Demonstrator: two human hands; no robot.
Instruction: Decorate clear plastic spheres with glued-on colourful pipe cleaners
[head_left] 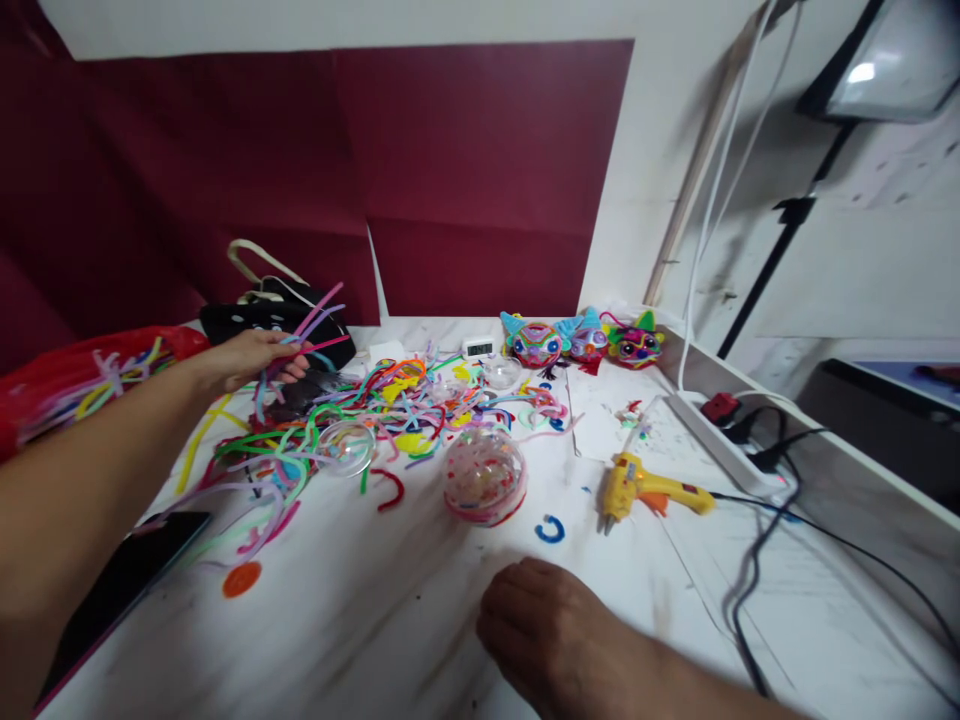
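My left hand (262, 358) reaches out over the far left of the table, closed around a few pipe cleaners (318, 312) in pink, purple and blue. Below and right of it spreads a tangled pile of coloured pipe cleaners (300, 440). My right hand (536, 625) rests on the table near the front, fingers curled in; whether anything is inside is hidden. Just beyond it sits a clear round ball (486, 475) with red and white bits and pink bands around its lower part. A curled blue pipe cleaner piece (550, 529) lies between this hand and the glue gun.
A yellow hot glue gun (622, 490) lies right, its cord running to a white power strip (727, 445). Decorated animal-face ornaments (536, 342) stand at the back. A red bag (172, 342), a black tablet-like slab (127, 590) and an orange disc (241, 579) are left.
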